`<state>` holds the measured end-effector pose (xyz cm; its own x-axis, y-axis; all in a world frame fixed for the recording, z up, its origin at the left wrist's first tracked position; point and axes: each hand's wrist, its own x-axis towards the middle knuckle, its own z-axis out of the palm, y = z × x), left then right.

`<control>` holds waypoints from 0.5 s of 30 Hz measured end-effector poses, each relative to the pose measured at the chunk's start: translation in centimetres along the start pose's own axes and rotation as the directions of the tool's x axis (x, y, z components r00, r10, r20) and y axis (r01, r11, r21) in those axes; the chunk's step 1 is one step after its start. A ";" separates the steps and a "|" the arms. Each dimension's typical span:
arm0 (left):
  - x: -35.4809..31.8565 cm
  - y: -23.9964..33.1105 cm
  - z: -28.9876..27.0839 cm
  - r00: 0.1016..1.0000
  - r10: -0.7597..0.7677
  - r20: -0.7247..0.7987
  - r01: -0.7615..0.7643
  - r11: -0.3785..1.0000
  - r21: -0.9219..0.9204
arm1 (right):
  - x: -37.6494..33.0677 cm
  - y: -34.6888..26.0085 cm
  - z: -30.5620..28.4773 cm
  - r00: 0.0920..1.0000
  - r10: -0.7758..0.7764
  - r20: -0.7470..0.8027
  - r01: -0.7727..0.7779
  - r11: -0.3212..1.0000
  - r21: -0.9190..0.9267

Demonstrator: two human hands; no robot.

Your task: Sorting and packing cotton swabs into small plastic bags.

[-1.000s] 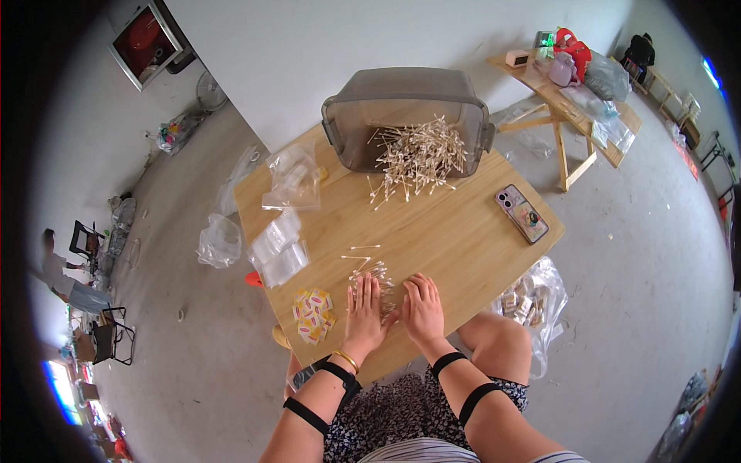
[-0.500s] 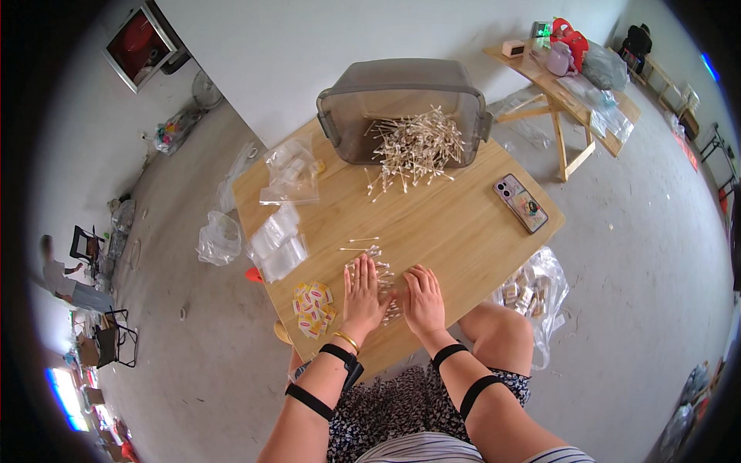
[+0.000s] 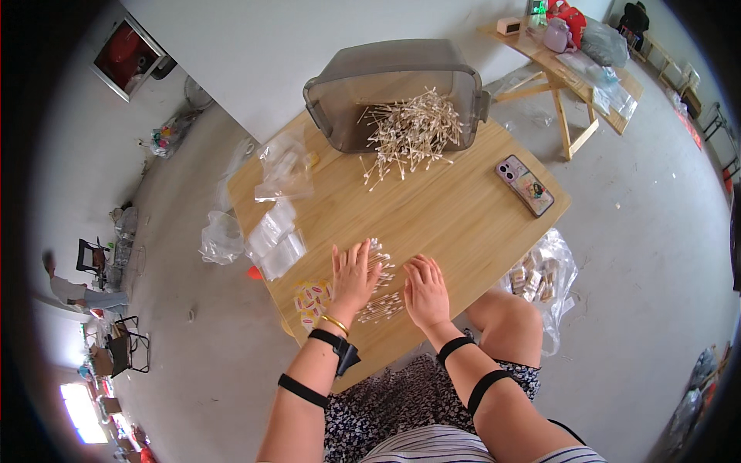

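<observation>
Cotton swabs (image 3: 380,308) lie on the wooden table (image 3: 455,201) between my two hands, roughly side by side in a loose row that runs away from me. My left hand (image 3: 354,276) rests along the left ends of the swabs with its fingers stretched out and thumb apart, touching the upper ones. On the right, my right hand (image 3: 425,293) lies palm down beside the swabs, its fingers slightly bent and holding nothing. Small yellow and white printed slips (image 3: 312,299) are piled just left of my left wrist, partly hidden by it.
A grey translucent bin (image 3: 386,62) lies on its side at the back, cotton swabs (image 3: 417,131) spilling out. Clear plastic bags (image 3: 275,239) lie at the left edge, a phone (image 3: 525,185) at the right. A bag of packets (image 3: 540,278) hangs low right. Another person (image 3: 69,289) is far left.
My left hand has shifted left and partly off the swabs, so more of them show. The stray swabs at the far end now lie closer in with the others. The view has tilted slightly.
</observation>
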<state>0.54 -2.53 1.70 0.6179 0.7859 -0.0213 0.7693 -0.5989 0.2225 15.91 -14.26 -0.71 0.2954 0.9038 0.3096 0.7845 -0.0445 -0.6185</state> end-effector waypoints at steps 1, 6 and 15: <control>-0.9 0.5 0.4 1.000 -0.002 0.006 0.002 1.000 0.006 | 0.0 0.0 0.0 1.000 0.004 0.001 -0.004 1.000 0.007; -2.6 1.9 2.8 0.990 -0.010 -0.139 0.010 1.000 0.000 | 0.4 -0.1 0.0 1.000 -0.007 -0.027 0.008 0.999 0.043; -1.2 1.4 3.4 0.995 -0.051 -0.087 0.061 0.990 0.124 | 0.2 -0.5 -0.1 0.999 -0.014 -0.038 0.016 0.998 0.065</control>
<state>1.46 -4.88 -1.29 0.5617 0.8257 0.0522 0.8199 -0.5639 0.0986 15.63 -14.11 -0.26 0.3052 0.8876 0.3450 0.7521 -0.0024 -0.6590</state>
